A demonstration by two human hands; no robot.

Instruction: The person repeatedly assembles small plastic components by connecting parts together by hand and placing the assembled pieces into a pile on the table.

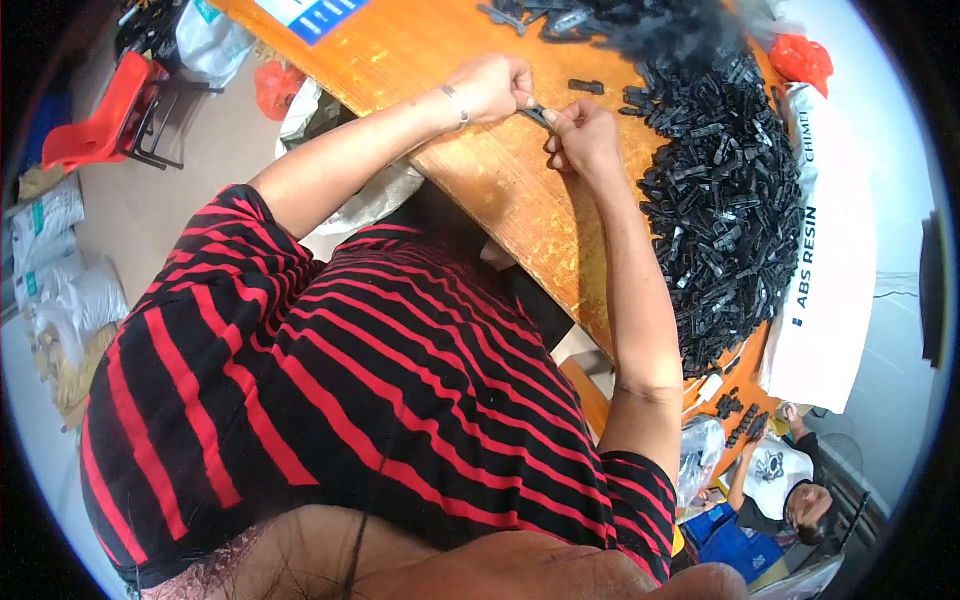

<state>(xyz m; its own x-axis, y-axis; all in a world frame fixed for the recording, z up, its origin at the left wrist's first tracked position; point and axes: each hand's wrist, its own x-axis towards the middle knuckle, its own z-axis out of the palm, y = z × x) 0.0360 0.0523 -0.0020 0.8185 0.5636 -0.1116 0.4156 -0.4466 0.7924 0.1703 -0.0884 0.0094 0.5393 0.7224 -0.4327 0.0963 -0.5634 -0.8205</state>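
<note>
Over the wooden table [500,190], a small black plastic part [538,116] is pinched between both hands. My left hand [492,88], with a bracelet at the wrist, grips its left end between thumb and fingers. My right hand [586,138] grips the other end, its remaining fingers curled in. A similar single black plastic piece [586,87] lies on the table just beyond the right hand. To the right of that hand spreads a large heap of black plastic parts [725,190]. The held part's exact shape is partly hidden by my fingers.
A white printed sack [825,260] stands along the table's right edge, near a red plastic bag [802,62]. More black parts [570,20] lie at the back. At lower right, another person [785,470] handles black pieces. A red chair [100,115] stands left on the floor.
</note>
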